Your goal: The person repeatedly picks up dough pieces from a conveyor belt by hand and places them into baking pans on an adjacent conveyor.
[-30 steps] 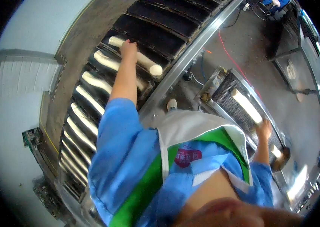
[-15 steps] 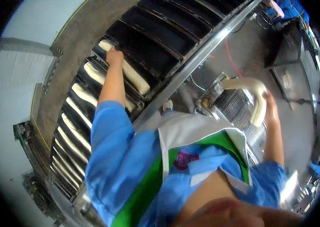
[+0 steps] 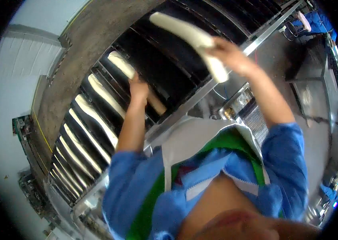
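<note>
Two soft strips of dough at a row of pans, seen from the head. The raised strip (image 3: pixel 183 31), in the right hand (image 3: pixel 227 54), bends at the grasp: its longer part points to 10 o'clock, its shorter end to 5 o'clock. It crosses the view of the black pans (image 3: pixel 155 66) and the smooth metal rail (image 3: pixel 256 44). The resting strip (image 3: pixel 119 63) lies in a pan, its long axis running straight from between 10 and 11 o'clock to between 4 and 5. The left hand (image 3: pixel 138 89) touches it near mid-length; whether the fingers grip cannot be told. Further strips (image 3: pixel 97 114), pale and rounded, fill narrow pans toward 8 o'clock. The mesh bed (image 3: pixel 259 120), of woven-looking metal, lies at 5 o'clock from the right hand. Half a second earlier, the raised strip sagged over this mesh, and the left hand lay nearer the resting strip's upper end.
</note>
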The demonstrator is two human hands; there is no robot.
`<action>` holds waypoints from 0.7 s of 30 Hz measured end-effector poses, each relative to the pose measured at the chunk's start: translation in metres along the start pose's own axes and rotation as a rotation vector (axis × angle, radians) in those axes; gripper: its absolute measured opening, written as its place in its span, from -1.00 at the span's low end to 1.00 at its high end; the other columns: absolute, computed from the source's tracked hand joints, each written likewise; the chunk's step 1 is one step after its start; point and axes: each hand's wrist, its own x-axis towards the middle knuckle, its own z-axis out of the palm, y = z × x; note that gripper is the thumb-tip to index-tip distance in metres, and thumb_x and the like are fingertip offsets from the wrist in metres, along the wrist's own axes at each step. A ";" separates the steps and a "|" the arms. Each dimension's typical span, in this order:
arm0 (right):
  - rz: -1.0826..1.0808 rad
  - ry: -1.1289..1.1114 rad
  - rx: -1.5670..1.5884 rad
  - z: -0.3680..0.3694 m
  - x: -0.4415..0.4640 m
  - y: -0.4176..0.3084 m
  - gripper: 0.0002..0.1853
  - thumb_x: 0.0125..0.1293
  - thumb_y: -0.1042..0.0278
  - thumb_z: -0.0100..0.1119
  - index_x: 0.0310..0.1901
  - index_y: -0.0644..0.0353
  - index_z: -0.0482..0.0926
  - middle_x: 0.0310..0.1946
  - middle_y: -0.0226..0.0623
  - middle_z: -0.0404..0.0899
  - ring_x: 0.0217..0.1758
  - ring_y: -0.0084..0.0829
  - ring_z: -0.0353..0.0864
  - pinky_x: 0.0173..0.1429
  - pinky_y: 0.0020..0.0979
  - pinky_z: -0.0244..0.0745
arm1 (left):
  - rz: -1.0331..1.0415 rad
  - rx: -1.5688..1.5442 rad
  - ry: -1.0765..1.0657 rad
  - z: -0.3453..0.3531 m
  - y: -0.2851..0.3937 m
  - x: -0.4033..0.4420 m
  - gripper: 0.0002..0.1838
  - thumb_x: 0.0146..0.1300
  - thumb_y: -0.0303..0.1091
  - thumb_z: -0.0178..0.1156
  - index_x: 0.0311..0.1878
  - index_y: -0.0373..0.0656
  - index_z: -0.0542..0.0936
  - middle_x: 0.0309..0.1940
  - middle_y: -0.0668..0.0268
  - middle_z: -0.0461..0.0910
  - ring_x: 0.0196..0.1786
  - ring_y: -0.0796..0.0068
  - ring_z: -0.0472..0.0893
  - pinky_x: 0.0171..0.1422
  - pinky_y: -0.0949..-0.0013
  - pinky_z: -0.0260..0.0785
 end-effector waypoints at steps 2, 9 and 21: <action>-0.128 0.081 -0.072 0.025 0.019 0.037 -0.45 0.12 0.29 0.19 0.14 0.25 0.30 -0.10 -0.21 0.47 -0.14 -0.44 0.51 -0.01 -0.43 0.41 | -0.015 0.015 0.047 0.002 -0.004 0.009 -0.27 -0.11 -0.70 -0.08 0.27 -0.22 0.21 0.23 -0.03 0.11 0.27 0.09 0.19 0.34 0.37 -0.01; 0.104 0.387 -0.075 -0.012 -0.057 0.154 -0.53 0.04 0.50 0.14 0.06 0.21 0.38 -0.04 -0.16 0.46 -0.05 -0.29 0.49 0.06 -0.37 0.38 | -0.026 0.118 0.002 0.016 0.035 -0.002 -0.30 0.00 -0.72 -0.08 0.31 -0.24 0.12 0.20 0.10 0.21 0.23 0.26 0.24 0.27 0.40 0.08; 1.212 0.469 -0.694 -0.079 -0.393 0.338 -0.28 -0.08 0.58 0.02 0.24 0.16 0.13 0.16 -0.06 0.25 0.28 -0.09 0.14 0.31 -0.20 0.13 | -0.227 -0.053 -0.127 0.111 0.122 0.023 -0.25 0.01 -0.69 -0.07 0.35 -0.18 0.03 0.19 0.11 0.22 0.11 0.32 0.32 0.13 0.41 0.19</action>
